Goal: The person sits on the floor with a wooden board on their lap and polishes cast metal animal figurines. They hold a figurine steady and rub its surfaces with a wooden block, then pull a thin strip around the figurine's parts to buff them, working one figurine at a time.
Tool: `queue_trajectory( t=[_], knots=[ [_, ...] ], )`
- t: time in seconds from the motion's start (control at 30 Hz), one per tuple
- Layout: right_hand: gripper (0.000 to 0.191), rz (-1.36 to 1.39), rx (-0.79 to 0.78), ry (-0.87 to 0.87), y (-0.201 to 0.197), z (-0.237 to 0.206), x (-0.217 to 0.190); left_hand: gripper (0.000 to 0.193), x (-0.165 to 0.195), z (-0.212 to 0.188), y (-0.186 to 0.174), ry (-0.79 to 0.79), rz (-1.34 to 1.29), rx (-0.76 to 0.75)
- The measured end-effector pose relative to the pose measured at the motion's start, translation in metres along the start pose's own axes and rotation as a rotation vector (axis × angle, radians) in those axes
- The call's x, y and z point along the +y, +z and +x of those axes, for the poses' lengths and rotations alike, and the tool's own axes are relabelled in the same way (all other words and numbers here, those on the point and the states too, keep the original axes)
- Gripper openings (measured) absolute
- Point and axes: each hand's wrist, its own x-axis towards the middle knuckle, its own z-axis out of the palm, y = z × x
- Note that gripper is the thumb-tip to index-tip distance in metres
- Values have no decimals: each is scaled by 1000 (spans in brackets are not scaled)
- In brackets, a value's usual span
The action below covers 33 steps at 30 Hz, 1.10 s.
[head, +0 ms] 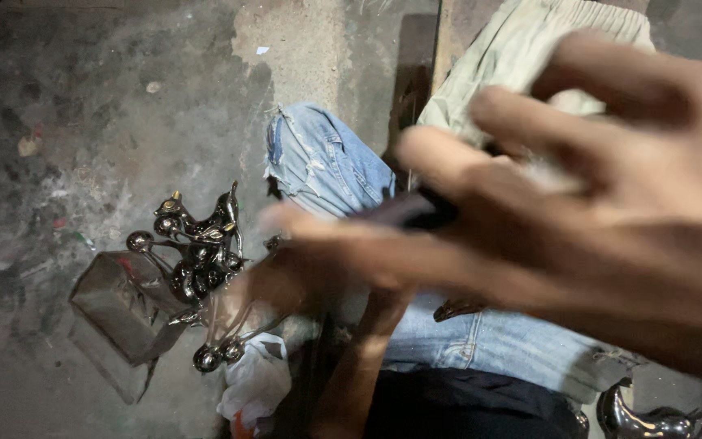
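My left hand (282, 289) reaches up from the bottom middle and grips a shiny chrome ornament (201, 244) made of curled shapes and small balls. The ornament hangs just above a grey box (111, 313) on the floor. My right hand (562, 203) fills the right side, very close to the camera and blurred, with its fingers spread towards the left. A dark narrow object (420, 211) shows between two of its fingers. The blur hides whether the hand holds it.
My leg in torn blue jeans (327, 162) crosses the middle, with pale green cloth (522, 49) behind it. A white plastic bag (257, 382) lies under the ornament. Another chrome piece (643, 421) sits at the bottom right. The floor (83, 122) is stained concrete.
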Motion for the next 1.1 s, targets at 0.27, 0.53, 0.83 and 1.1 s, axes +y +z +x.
queue_trajectory(
  t=[0.27, 0.53, 0.83, 1.1],
  knots=[
    [91, 301, -166, 149, 13, -25, -11, 21, 25, 3, -10, -89, -29, 54],
    [57, 1291, 648, 1061, 89, -77, -80, 9, 100, 91, -31, 104, -84, -341],
    [38, 1506, 584, 1398, 127, -144, -137, 27, 123, 131, -10, 472, 306, -679],
    [23, 1315, 95, 1192, 112, -165, -108, 40, 123, 134, -12, 504, 310, -762]
  ],
)
